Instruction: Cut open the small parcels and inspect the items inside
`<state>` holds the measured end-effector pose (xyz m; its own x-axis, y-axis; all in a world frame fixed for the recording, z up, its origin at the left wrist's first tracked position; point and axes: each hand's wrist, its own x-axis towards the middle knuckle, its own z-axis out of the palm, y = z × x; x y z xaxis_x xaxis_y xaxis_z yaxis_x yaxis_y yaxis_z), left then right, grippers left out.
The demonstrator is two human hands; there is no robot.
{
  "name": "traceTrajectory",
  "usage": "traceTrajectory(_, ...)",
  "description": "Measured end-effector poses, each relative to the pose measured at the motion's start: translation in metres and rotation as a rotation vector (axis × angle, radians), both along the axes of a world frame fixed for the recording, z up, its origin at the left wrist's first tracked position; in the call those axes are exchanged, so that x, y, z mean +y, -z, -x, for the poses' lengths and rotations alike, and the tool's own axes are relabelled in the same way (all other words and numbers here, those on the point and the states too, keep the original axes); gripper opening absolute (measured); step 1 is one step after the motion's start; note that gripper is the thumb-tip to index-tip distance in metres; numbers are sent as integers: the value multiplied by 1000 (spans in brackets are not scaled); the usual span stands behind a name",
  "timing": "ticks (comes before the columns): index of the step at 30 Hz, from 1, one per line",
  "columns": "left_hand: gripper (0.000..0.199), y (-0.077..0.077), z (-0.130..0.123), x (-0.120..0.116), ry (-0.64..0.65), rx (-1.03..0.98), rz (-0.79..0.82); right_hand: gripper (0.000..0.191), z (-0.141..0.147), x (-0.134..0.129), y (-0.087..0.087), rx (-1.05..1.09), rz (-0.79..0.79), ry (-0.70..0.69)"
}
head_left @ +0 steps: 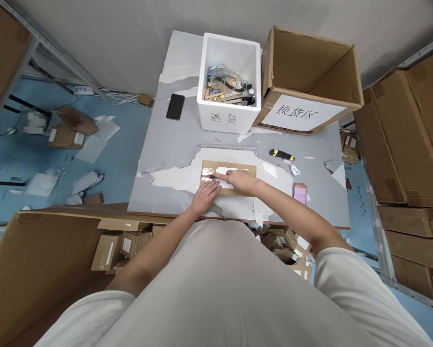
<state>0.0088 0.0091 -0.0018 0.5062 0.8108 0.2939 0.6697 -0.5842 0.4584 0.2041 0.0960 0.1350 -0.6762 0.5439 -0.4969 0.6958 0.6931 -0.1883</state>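
Note:
A flat brown cardboard parcel with shiny clear tape and a white label lies on the table in front of me. My left hand rests flat on its near left edge, fingers stretched out together. Across the label reaches my right hand, closed around a small red and black utility knife. Its tip end is over the taped left part of the parcel; most of the handle is hidden by my fingers. Farther right, a black and yellow utility knife lies loose beside crumpled paper.
A white foam box with assorted items and an open cardboard carton stand at the back. A black phone lies left, a pink card-like item right. Parcels fill the space below the table's front edge. Stacked cartons stand right.

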Motion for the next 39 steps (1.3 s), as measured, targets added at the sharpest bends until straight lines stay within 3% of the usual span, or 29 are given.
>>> traceTrajectory(5,37,-1,0,-2,-9,22,31,67,-7,-2,-8,-110,7,10)
traceTrajectory(9,39,-4,0,-3,-24,45,60,61,-22,-6,-24,-230,-19,59)
traceTrajectory(15,37,-10,-4,-2,-46,69,84,66,-97,-20,-47,-381,-46,185)
traceTrajectory(19,38,-11,-4,-1,-52,79,90,78,-137,-30,-47,-379,-77,221)
traceTrajectory(22,38,-15,-5,-1,-54,99,81,74,-162,-37,-43,-292,-91,240)
traceTrajectory(25,37,-26,-6,0,-47,131,84,61,-186,-55,-27,19,-53,441)
traceTrajectory(28,41,-41,-7,9,-11,191,101,62,-194,-83,5,419,131,883)
traceTrajectory(31,71,-54,-6,27,-12,243,111,71,-180,-107,43,751,330,1215)
traceTrajectory(35,115,-59,-3,53,-71,319,154,79,-154,-119,75,1007,453,1351)
traceTrajectory(39,128,-54,0,64,-60,356,240,79,-144,-122,86,1095,519,1374)
